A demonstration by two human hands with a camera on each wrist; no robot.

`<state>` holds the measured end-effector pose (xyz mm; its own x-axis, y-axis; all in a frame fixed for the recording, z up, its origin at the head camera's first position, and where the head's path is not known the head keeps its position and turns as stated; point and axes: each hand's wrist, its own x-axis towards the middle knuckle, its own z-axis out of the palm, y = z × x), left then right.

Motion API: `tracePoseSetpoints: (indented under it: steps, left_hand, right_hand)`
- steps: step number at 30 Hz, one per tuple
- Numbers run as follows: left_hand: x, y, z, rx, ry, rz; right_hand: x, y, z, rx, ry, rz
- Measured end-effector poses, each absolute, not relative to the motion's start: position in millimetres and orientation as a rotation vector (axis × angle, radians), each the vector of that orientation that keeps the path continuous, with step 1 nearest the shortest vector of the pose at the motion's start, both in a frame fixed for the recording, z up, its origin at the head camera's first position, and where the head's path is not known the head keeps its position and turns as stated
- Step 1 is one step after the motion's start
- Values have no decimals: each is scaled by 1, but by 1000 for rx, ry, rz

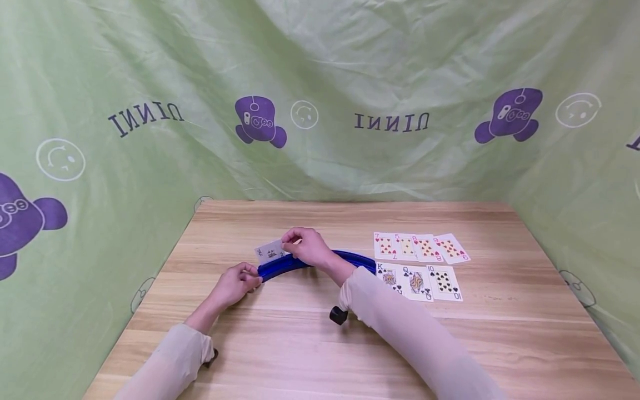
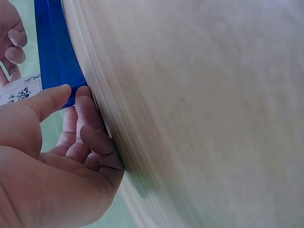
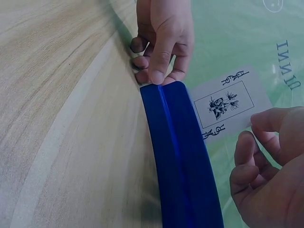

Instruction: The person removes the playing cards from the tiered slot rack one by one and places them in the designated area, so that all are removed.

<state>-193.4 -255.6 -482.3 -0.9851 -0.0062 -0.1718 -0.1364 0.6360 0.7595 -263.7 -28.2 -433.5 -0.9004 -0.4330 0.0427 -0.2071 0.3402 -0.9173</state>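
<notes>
A curved blue card holder (image 1: 281, 268) lies on the table. Its left end is pinched between the thumb and fingers of my left hand (image 1: 234, 286). With thumb and forefinger, my right hand (image 1: 311, 248) grips a corner of a joker card (image 3: 226, 103), printed in black on white. The joker stands upright along the holder's far side, near the left end, its lower edge at the holder in the right wrist view. In the left wrist view, the joker (image 2: 21, 92) shows partly behind the left thumb. My right forearm crosses over the holder's middle.
Right of the holder, red cards (image 1: 425, 248) lie face up in an overlapping row. Below them lie a king (image 1: 388, 275), a queen (image 1: 416, 282) and a ten (image 1: 444, 282), all black. Green printed cloth (image 1: 320, 166) hangs behind and beside the wooden table (image 1: 300, 355).
</notes>
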Motion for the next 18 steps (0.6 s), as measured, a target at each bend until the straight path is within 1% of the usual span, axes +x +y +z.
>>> tracePoseSetpoints:
  steps: [18]
  left_hand:
    - [-193,-255,-483,-127,2678,1289]
  right_hand:
    - [-267,-23,-429,-587,2378,-1658]
